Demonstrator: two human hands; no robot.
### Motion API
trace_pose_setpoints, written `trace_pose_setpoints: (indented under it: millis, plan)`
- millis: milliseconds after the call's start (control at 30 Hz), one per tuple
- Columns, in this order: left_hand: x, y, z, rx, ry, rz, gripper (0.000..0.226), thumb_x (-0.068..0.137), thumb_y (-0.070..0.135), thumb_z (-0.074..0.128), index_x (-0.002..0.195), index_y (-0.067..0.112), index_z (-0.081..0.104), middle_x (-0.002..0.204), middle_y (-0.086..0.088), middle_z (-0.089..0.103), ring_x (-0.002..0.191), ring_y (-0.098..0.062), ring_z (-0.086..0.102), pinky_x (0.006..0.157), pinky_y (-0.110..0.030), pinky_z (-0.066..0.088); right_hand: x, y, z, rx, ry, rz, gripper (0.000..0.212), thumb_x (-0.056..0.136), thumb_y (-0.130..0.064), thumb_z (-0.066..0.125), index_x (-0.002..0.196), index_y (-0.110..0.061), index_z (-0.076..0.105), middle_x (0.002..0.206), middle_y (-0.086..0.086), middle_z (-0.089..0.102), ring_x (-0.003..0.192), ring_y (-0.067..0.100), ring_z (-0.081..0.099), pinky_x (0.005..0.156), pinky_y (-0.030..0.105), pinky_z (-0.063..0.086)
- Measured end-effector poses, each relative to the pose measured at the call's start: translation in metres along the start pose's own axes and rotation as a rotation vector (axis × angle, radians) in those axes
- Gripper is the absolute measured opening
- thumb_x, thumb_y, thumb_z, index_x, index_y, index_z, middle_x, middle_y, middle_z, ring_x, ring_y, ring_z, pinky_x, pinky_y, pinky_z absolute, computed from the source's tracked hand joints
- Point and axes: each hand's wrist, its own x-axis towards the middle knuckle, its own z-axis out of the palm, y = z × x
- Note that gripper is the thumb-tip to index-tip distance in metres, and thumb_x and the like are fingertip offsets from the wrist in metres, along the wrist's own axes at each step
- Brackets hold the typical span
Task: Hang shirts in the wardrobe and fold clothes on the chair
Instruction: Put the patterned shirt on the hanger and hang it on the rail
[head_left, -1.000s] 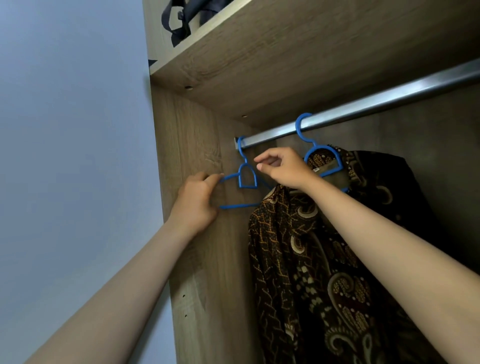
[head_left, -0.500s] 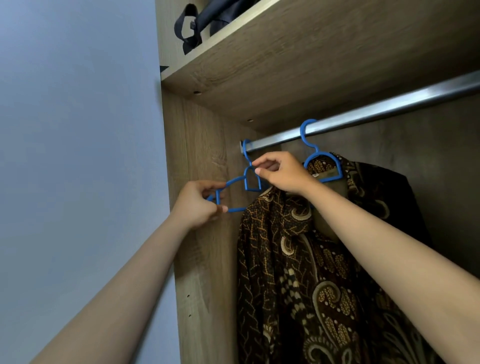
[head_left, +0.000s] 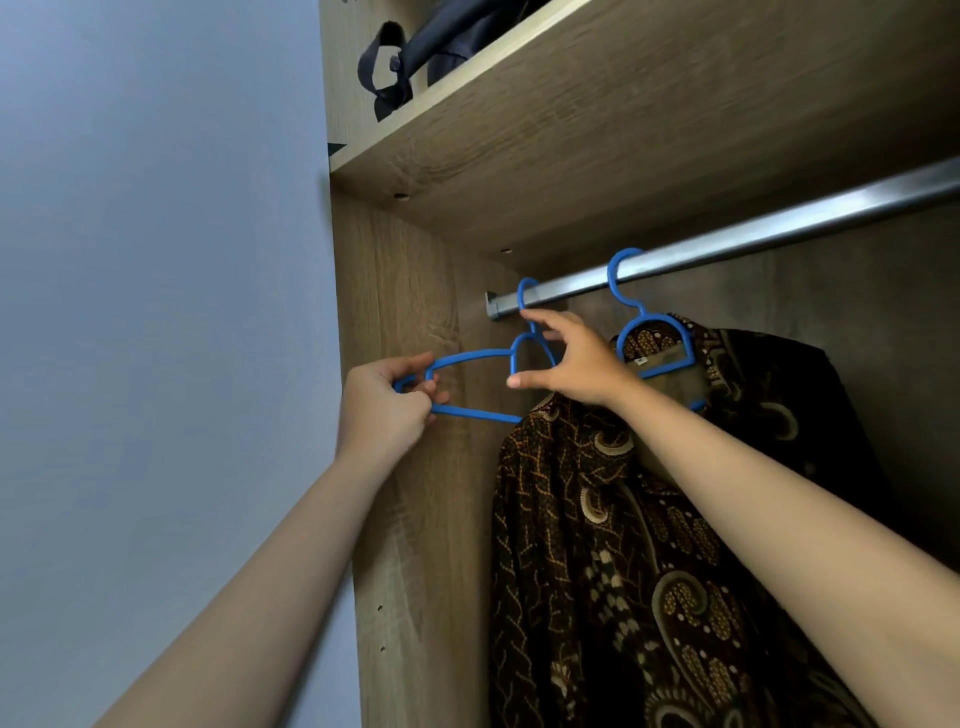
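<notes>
Apparently both hands' fingers (head_left: 540, 382) pinch the empty blue hanger (head_left: 470, 358).

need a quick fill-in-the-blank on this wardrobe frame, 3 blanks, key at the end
1. The left hand grips the end of the empty ____ hanger.
2. That hanger's hook is over the metal ____.
3. The patterned shirt hangs on the ____ blue hanger, right of the right hand.

Missing words: blue; rail; second
</notes>
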Motion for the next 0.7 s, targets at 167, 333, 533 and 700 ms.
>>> trace_pose_setpoints:
  millis: [167,333,533,700]
  plan:
    - [-0.004,0.006,0.002,-0.001,0.058,0.014,0.027,0.086,0.002,0.062,0.110,0.016,0.065,0.104,-0.003,0.067,0.080,-0.009,0.070,0.072,-0.030,0.058,0.001,0.006,0.006,-0.105,-0.068,-0.054,0.114,0.057,-0.039,0.089,0.150,-0.028,0.025,0.154,0.001,0.024,0.141,0.017,0.026,0.111,0.033,0.029]
    - [-0.009,0.017,0.008,0.044,0.089,0.127,0.030,0.088,-0.003,0.057,0.115,0.010,0.064,0.106,-0.003,0.065,0.077,-0.006,0.069,0.075,-0.022,0.057,0.009,0.008,0.013,-0.326,-0.152,-0.009,0.137,0.048,-0.056,0.088,0.152,-0.037,0.000,0.161,0.006,0.003,0.148,0.023,0.002,0.119,0.050,0.009]
    - [-0.008,0.026,0.009,0.159,0.088,0.202,0.035,0.083,-0.005,0.060,0.115,0.009,0.065,0.105,-0.005,0.066,0.093,-0.018,0.067,0.085,-0.036,0.056,0.017,0.004,0.026,-0.558,-0.173,0.028,0.144,0.047,-0.065,0.083,0.149,-0.035,-0.015,0.161,0.012,0.003,0.148,0.027,0.004,0.116,0.057,-0.004]
    - [-0.003,0.032,0.005,0.192,0.128,0.184,0.035,0.082,-0.006,0.060,0.113,0.011,0.066,0.103,-0.005,0.066,0.093,-0.020,0.067,0.085,-0.036,0.056,0.026,-0.008,0.029,-0.607,-0.148,0.032,0.139,0.052,-0.062,0.083,0.150,-0.034,-0.011,0.160,0.012,0.006,0.145,0.033,0.019,0.113,0.063,-0.002]
